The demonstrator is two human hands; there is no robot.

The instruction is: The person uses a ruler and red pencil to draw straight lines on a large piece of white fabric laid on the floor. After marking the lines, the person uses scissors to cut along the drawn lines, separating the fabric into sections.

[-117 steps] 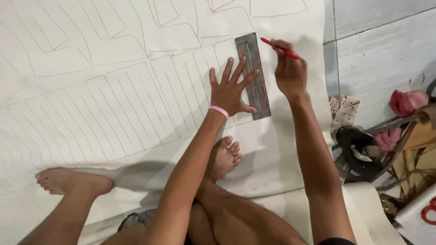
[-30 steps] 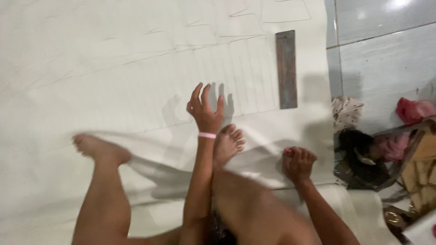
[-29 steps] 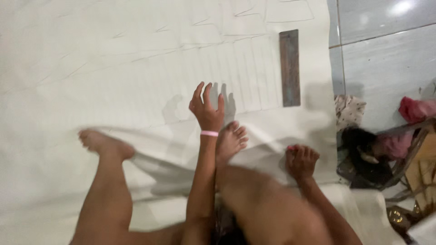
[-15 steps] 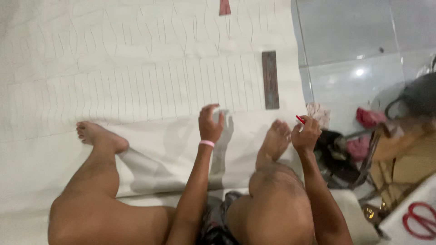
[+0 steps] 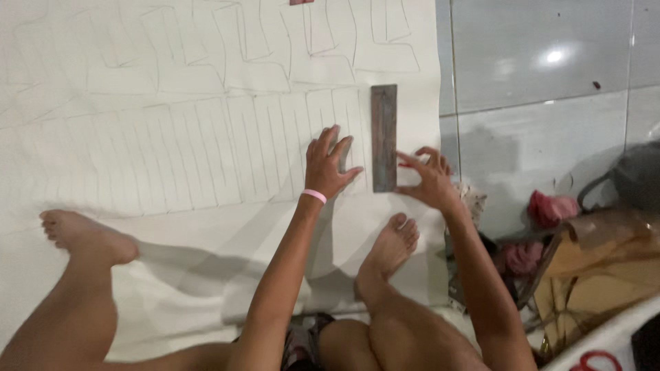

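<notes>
Near the frame's centre, the left hand (image 5: 328, 165) lies flat with fingers spread wide on the white sheet (image 5: 206, 227), already ruled with many strips, while the right hand (image 5: 430, 180), pinching a red pen (image 5: 405, 165), reaches the grey ruler (image 5: 384, 137); the lower sheet remains unmarked.
</notes>
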